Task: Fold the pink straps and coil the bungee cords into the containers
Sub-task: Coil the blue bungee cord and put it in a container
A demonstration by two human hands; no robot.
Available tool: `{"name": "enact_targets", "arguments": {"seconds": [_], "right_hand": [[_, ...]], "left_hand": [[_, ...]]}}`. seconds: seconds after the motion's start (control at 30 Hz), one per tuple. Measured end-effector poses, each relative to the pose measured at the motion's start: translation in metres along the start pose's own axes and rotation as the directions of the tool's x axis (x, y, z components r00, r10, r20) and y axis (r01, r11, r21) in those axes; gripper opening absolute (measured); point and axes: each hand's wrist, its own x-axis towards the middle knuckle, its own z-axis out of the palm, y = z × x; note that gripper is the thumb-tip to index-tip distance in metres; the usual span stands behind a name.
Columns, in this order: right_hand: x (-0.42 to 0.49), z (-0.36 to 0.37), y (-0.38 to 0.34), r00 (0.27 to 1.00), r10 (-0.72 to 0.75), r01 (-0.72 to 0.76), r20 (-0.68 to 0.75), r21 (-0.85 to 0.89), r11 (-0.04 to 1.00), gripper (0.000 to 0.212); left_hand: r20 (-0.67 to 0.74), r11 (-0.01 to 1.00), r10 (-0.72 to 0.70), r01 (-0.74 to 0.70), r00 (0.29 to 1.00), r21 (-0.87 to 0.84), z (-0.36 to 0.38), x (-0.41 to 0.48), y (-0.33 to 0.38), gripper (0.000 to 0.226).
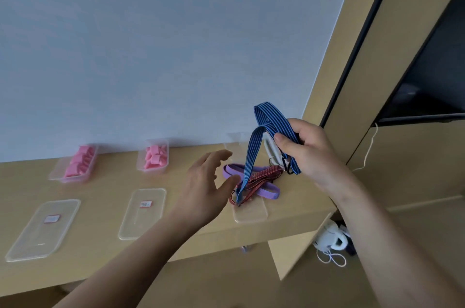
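Over desk (105, 189), right hand (312, 149) grips seemingly looped cord (250, 156).

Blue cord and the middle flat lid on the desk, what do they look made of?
Blue cord: woven elastic fabric, matte, judging by its fine dark lengthwise stripes and limp drape from the right hand; probably rubber-cored, not visible. Middle lid: clear glossy plastic, likely; the desk shows through it.
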Motion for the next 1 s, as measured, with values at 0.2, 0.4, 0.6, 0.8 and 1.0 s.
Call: {"name": "enact_targets", "arguments": {"seconds": [0.2,0.4,0.6,0.8,1.0], "right_hand": [[-0.039,-0.009,-0.042,0.995,-0.087,0.093,-0.043,0.190,0.977,0.034],[-0.063,-0.025,-0.036,0.997,0.047,-0.058,-0.066,-0.176,0.983,0.023],[-0.081,-0.004,-0.003,0.998,0.056,-0.028,0.043,-0.473,0.881,0.029],[-0.087,0.002,-0.001,0.661,0.164,-0.003,0.732,-0.216,0.976,0.033],[-0.091,0.007,0.016,0.651,0.034,0.024,0.759,-0.065,0.998,0.015]], "left_hand": [[0.285,1.000,0.003,0.006,0.959,-0.031,0.000,-0.024,0.009,0.059],[0.453,0.852,-0.247,0.415,0.856,-0.319,-0.002,-0.049,0.010,0.023],[0.506,0.635,-0.192,0.499,0.841,-0.590,-0.034,-0.050,0.068,0.030],[0.456,0.494,-0.200,0.491,0.867,-0.718,-0.031,-0.033,0.113,0.035],[0.283,0.522,-0.249,0.374,0.926,-0.766,-0.005,-0.019,0.123,0.031]]}}
